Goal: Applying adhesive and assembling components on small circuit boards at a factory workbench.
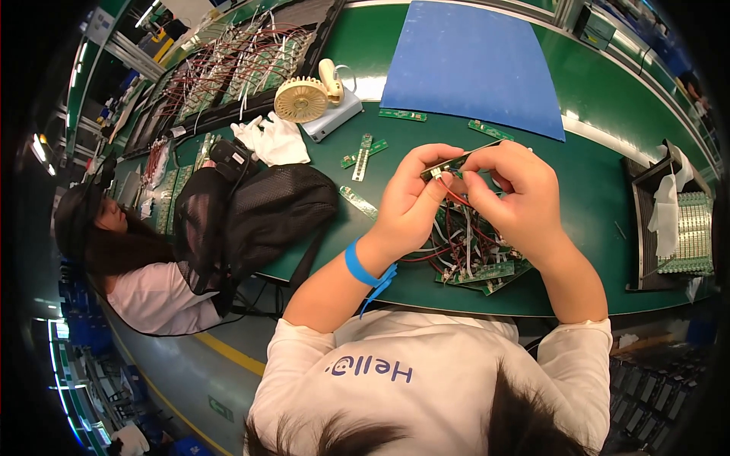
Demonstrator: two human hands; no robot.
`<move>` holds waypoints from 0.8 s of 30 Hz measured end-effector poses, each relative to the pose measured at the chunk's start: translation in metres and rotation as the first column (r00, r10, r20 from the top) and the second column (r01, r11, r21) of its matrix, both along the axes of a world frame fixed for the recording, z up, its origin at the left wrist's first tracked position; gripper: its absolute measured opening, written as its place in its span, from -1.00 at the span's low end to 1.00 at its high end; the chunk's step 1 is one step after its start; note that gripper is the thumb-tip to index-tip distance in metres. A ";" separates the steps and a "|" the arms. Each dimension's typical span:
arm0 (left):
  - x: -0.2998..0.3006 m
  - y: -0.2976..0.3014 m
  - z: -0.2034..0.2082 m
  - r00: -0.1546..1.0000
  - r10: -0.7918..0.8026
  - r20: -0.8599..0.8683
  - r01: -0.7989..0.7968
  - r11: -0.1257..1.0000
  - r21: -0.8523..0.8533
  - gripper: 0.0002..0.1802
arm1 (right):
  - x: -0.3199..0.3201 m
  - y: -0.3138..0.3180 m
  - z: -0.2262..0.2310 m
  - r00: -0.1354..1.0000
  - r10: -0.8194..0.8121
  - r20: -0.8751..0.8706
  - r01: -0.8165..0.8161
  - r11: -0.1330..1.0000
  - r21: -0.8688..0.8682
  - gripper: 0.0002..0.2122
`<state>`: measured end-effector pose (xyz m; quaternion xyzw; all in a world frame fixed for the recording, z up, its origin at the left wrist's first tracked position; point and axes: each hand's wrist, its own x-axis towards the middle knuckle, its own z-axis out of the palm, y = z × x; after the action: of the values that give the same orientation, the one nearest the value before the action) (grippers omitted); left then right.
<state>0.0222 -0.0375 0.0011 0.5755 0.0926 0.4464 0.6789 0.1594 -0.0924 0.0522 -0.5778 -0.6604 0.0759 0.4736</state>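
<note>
Above the green bench I hold a narrow circuit board (454, 163) between both hands. My left hand (411, 199) pinches its left end, with the thumb beside a small white connector (436, 173). My right hand (518, 186) is closed at the other end, its fingers curled near the red wires (455, 196) that run from the connector. Whether the right fingers grip the board or the wires is partly hidden. Below my hands lies a tangled pile of wired circuit boards (480, 262) with red, dark and white leads.
A blue sheet (471, 64) lies behind my hands, with loose boards (363, 157) nearby. A yellow fan (302, 100), white gloves (275, 139) and a black mesh bag (266, 209) are left. At right stands a rack of boards (684, 232). Another person (152, 285) sits at left.
</note>
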 end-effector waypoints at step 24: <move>0.004 0.001 -0.002 1.000 0.019 -0.012 -0.019 1.000 0.012 -0.72 | -0.003 0.002 -0.002 0.993 -0.053 0.102 0.048 0.997 0.055 -0.94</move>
<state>0.0258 -0.0369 -0.0006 0.5813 0.0994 0.4498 0.6707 0.1566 -0.0906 0.0506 -0.5849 -0.6710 0.0164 0.4554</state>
